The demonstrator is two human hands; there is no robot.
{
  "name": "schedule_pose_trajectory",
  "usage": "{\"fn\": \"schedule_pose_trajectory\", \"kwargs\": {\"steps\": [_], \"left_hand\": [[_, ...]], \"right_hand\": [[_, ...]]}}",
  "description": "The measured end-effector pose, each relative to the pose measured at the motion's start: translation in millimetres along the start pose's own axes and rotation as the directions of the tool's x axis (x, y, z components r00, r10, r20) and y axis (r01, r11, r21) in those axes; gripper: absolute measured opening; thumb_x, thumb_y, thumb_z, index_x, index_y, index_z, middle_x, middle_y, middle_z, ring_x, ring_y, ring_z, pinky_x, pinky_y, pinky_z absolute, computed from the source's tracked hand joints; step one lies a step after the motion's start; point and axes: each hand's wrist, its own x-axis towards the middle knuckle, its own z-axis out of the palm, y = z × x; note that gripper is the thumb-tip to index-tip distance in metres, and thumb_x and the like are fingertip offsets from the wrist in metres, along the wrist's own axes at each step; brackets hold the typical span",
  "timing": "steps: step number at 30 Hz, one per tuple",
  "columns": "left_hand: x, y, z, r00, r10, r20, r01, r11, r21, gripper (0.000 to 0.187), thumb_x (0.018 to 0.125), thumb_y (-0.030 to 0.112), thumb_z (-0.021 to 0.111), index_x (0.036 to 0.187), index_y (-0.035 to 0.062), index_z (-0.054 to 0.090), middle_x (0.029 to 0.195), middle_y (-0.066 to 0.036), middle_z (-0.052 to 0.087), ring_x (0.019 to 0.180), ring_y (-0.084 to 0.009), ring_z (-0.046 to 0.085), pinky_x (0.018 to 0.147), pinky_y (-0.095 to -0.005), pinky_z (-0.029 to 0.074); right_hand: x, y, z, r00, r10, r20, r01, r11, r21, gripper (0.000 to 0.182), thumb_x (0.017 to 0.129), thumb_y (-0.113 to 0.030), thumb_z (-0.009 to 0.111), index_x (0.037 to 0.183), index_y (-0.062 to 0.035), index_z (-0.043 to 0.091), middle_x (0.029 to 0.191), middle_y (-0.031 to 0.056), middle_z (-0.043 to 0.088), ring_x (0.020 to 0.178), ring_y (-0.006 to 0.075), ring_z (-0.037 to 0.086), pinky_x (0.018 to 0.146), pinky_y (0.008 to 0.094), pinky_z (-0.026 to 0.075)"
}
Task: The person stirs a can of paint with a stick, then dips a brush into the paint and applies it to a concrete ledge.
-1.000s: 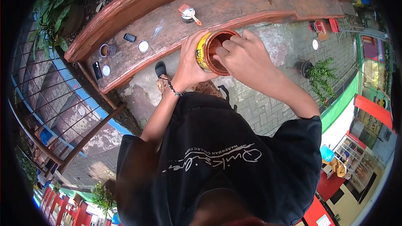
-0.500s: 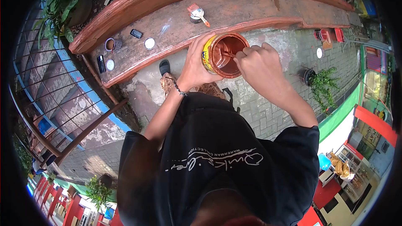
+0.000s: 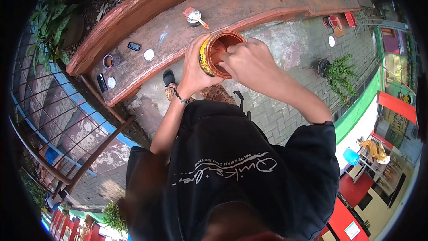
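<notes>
My left hand is wrapped around the side of a paint can with a yellow label. The can tilts so its mouth faces me, and reddish-brown paint coats the inside and rim. My right hand is closed at the can's mouth, its fingers over the opening. In the earlier view a thin paint-covered stick runs from those fingers into the paint; now the hand mostly hides it. Beyond the can, a paintbrush with reddish bristles lies across a small round container on the bench.
Along the bench are a cup of brown paint, a small black object, a white disc, another disc and a phone-like black item. A potted plant stands on the paving to the right. A metal railing is at left.
The whole view has shifted, with the can and both hands now further left and slightly higher. My right hand has moved deeper over the can's opening, covering the stick.
</notes>
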Motion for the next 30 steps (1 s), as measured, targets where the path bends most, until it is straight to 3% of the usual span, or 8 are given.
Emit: {"fn": "schedule_pose_trajectory", "kwargs": {"steps": [4,9,12,13,16,20,24,30], "left_hand": [[-1,-10,10,0.999,-0.021,0.041,0.024,0.997,-0.08,0.113,0.051,0.028,0.099,0.147,0.0033,0.044,0.144,-0.02,0.052,0.136,-0.0385,0.052,0.115,-0.0483,0.042],[2,-13,12,0.999,-0.025,0.044,0.026,0.999,-0.022,0.115,0.05,0.028,0.099,0.148,0.0029,0.044,0.144,-0.02,0.052,0.134,-0.0385,0.054,0.114,-0.0484,0.043],[6,-10,14,0.997,0.016,0.072,-0.015,1.0,-0.014,0.116,0.05,0.029,0.099,0.148,0.0029,0.043,0.144,-0.02,0.052,0.133,-0.0386,0.054,0.113,-0.0483,0.043],[6,-10,15,0.997,0.041,0.067,-0.041,0.999,-0.001,0.116,0.05,0.029,0.099,0.149,0.0029,0.043,0.144,-0.02,0.052,0.132,-0.0385,0.055,0.113,-0.0483,0.044],[5,-12,15,0.999,-0.008,0.047,0.011,0.998,-0.068,0.117,0.049,0.029,0.099,0.149,0.0026,0.043,0.144,-0.02,0.052,0.132,-0.0384,0.055,0.113,-0.048,0.044],[3,-24,8,0.999,-0.034,0.012,0.035,0.998,-0.056,0.118,0.049,0.03,0.1,0.148,0.0022,0.043,0.143,-0.021,0.053,0.131,-0.0381,0.056,0.112,-0.0479,0.044],[3,-20,6,0.999,-0.038,0.028,0.04,0.996,-0.076,0.118,0.048,0.029,0.101,0.147,-0.0001,0.043,0.141,-0.021,0.054,0.129,-0.0362,0.057,0.111,-0.0469,0.045],[5,-17,2,0.999,-0.054,-0.007,0.053,0.99,-0.132,0.117,0.05,0.027,0.1,0.147,-0.0011,0.042,0.134,-0.019,0.061,0.122,-0.0311,0.063,0.107,-0.0433,0.048]], "right_hand": [[3,12,13,0.948,0.041,-0.315,-0.09,0.986,-0.142,0.005,0.071,-0.012,0.072,0.07,-0.0074,0.072,0.068,0.0113,0.07,0.068,0.0242,0.073,0.069,0.037,0.054],[-17,7,0,0.997,0.066,-0.043,-0.067,0.997,-0.032,0.007,0.069,-0.012,0.073,0.068,-0.0049,0.073,0.065,0.0171,0.07,0.062,0.0277,0.074,0.056,0.0388,0.056],[-4,6,12,0.996,0.09,-0.025,-0.087,0.99,0.11,0.014,0.077,-0.018,0.072,0.076,-0.0048,0.073,0.075,0.0136,0.07,0.071,0.0278,0.073,0.061,0.0405,0.056],[-1,6,17,0.975,0.095,-0.201,-0.079,0.993,0.085,0.015,0.071,-0.018,0.072,0.075,-0.0035,0.072,0.075,0.0151,0.07,0.072,0.0287,0.074,0.063,0.0403,0.057],[-1,13,12,0.96,0.154,-0.234,-0.172,0.983,-0.058,0.014,0.072,-0.017,0.072,0.076,-0.0029,0.072,0.075,0.0146,0.07,0.07,0.0288,0.073,0.063,0.0411,0.057],[-9,3,2,0.993,0.12,-0.02,-0.119,0.992,0.042,0.011,0.071,-0.013,0.071,0.075,-0.0035,0.072,0.068,0.0154,0.07,0.063,0.0305,0.073,0.056,0.0428,0.057],[13,4,25,0.976,0.055,-0.209,-0.033,0.993,0.11,0.009,0.075,-0.01,0.069,0.078,-0.0033,0.073,0.069,0.0179,0.07,0.064,0.0329,0.074,0.055,0.0427,0.058],[5,6,10,0.988,0.11,-0.108,-0.101,0.991,0.083,0.014,0.077,-0.013,0.069,0.074,0.0006,0.072,0.076,0.02,0.072,0.065,0.0337,0.074,0.055,0.0441,0.059]]}}
